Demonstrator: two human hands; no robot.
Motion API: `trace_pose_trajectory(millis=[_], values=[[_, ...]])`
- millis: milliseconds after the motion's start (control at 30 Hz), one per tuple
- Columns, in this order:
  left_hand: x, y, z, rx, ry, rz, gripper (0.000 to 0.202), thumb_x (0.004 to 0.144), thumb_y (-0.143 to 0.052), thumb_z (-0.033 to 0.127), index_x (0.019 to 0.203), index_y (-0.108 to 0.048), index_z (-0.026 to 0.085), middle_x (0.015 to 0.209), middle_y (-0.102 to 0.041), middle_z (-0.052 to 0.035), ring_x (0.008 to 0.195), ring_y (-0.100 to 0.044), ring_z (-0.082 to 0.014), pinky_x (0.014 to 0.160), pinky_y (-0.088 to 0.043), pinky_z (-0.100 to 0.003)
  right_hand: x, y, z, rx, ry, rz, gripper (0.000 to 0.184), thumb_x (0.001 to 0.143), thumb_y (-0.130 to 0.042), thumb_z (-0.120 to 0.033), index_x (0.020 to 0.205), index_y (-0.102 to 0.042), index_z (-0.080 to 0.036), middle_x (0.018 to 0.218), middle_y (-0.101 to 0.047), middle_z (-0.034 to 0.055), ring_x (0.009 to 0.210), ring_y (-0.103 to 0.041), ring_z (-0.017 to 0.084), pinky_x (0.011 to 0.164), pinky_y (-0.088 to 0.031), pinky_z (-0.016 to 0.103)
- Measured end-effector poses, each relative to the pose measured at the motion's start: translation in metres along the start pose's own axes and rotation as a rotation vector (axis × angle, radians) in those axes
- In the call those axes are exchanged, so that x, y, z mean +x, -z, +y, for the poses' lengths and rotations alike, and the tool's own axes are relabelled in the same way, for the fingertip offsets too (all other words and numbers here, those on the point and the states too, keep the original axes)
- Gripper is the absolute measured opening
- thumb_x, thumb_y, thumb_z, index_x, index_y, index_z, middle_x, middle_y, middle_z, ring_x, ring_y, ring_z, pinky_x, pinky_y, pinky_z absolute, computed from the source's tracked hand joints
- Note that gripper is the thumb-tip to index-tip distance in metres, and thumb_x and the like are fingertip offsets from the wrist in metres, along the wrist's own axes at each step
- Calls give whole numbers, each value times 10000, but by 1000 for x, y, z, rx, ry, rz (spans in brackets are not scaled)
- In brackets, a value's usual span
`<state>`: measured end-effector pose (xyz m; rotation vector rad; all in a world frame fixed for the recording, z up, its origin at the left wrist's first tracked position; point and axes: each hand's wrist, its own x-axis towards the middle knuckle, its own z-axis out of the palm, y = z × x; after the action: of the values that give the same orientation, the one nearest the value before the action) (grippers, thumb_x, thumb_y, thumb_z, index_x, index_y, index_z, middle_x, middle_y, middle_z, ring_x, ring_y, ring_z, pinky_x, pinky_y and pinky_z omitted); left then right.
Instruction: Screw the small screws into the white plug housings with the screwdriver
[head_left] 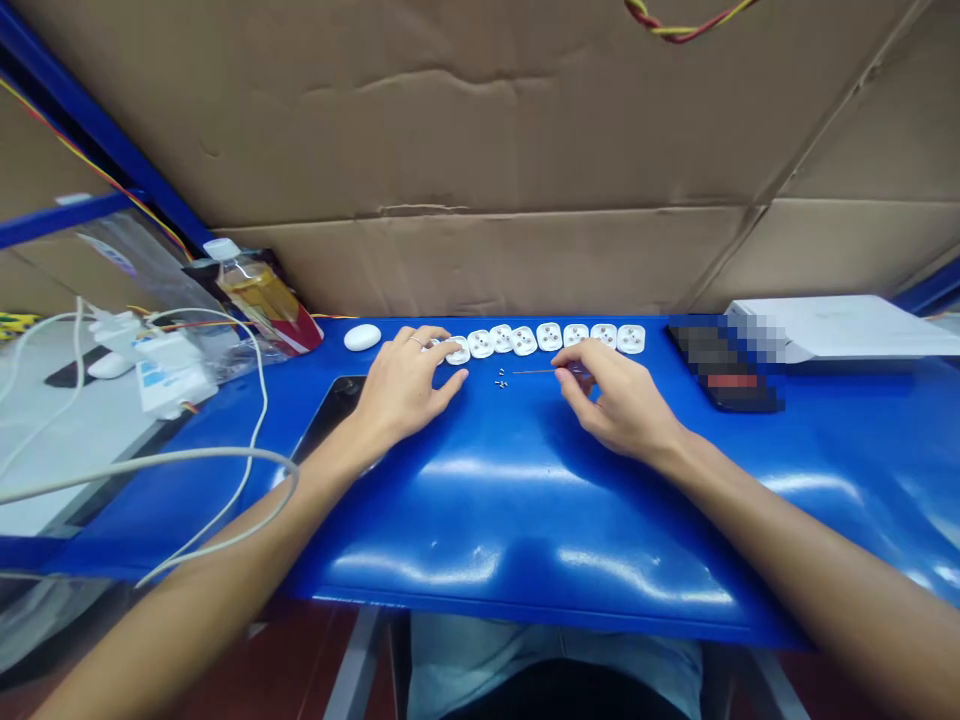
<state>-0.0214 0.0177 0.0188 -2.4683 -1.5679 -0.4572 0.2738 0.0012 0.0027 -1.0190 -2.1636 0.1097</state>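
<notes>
A row of small white square plastic parts (523, 340) with metal bits in them runs along the back of the blue table. My left hand (409, 380) lies at the row's left end, fingers spread, fingertips over a white part (458, 350) and hiding whatever is beneath the palm. My right hand (611, 395) is closed around a thin screwdriver (534, 372); its shaft points left and its handle is mostly hidden by the fingers. Several tiny screws (501, 383) lie on the table just left of the shaft's tip.
A white rounded object (362, 337) and a dark flat device (330, 405) lie left of my left hand. Beyond are a tilted bottle (259, 290) and white cables (259, 400). To the right, a black phone-like object (705, 365) lies beside a white box (847, 325). Cardboard (480, 150) stands behind.
</notes>
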Motion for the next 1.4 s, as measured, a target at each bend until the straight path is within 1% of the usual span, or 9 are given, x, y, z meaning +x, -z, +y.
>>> trace_pose_trajectory(millis=[200, 300, 400, 600, 933, 1133, 1200, 1300, 1400], values=[[38, 17, -19, -144, -15, -79, 520, 940, -632, 515, 1357, -682, 210, 1352, -701, -97, 1267, -598, -337, 1108, -456, -495, -2, 1, 1, 10, -18, -46, 107, 1019, -516, -247, 1103, -577, -224, 1013, -702, 72, 791, -659, 207, 723, -527, 353], [69, 10, -26, -272, 7, -163, 446, 932, -638, 487, 1249, -750, 195, 1281, -751, -93, 1206, -661, -310, 1087, -471, -442, -3, 1, 0, -7, -21, -38, 100, 1019, -519, -250, 1096, -578, -224, 1009, -705, 71, 803, -665, 211, 721, -525, 349], [94, 0, -29, -363, 38, -284, 347, 917, -643, 470, 1073, -821, 216, 1136, -805, -60, 1074, -719, -272, 967, -521, -362, -2, 2, 0, -5, -27, -30, 97, 1020, -521, -247, 1093, -580, -223, 1006, -705, 67, 788, -665, 206, 720, -524, 347], [113, -20, -41, -519, 15, -513, 382, 837, -716, 497, 1042, -824, 193, 1068, -817, -74, 944, -737, -228, 850, -540, -313, -2, 5, 1, -23, -44, -31, 111, 1016, -533, -257, 1104, -586, -214, 1020, -711, 73, 780, -661, 206, 716, -522, 353], [115, -22, -49, -640, 96, -486, 288, 854, -740, 440, 1027, -828, 227, 1075, -818, -55, 1001, -735, -233, 849, -565, -323, -1, 6, 0, -4, -48, -23, 119, 1002, -526, -243, 1099, -591, -221, 1002, -712, 71, 749, -664, 206, 700, -527, 348], [112, 10, -44, -667, 194, -273, 253, 855, -763, 423, 970, -836, 209, 1028, -817, -63, 971, -732, -233, 865, -572, -341, -2, 6, 3, -10, -72, 3, 154, 1007, -535, -259, 1135, -615, -227, 1025, -729, 74, 804, -700, 222, 703, -536, 345], [100, 25, -32, -695, 221, -197, 269, 864, -763, 430, 970, -841, 196, 999, -819, -69, 928, -735, -224, 845, -578, -335, -2, 6, 3, -18, -85, 5, 148, 1024, -525, -267, 1133, -618, -233, 1043, -737, 74, 858, -715, 232, 734, -540, 344], [67, 36, -7, -720, 244, -271, 313, 852, -770, 480, 926, -843, 185, 886, -815, -69, 797, -733, -216, 694, -574, -305, -2, 6, 1, -29, -98, -27, 142, 1048, -502, -283, 1113, -620, -235, 1019, -748, 64, 835, -719, 228, 735, -531, 337], [30, 32, 17, -789, 242, -400, 335, 839, -772, 508, 867, -839, 181, 804, -806, -66, 669, -719, -205, 605, -568, -301, -3, 4, -2, -59, -99, -46, 141, 1047, -512, -299, 1107, -622, -233, 969, -756, 60, 748, -708, 225, 666, -507, 330]])
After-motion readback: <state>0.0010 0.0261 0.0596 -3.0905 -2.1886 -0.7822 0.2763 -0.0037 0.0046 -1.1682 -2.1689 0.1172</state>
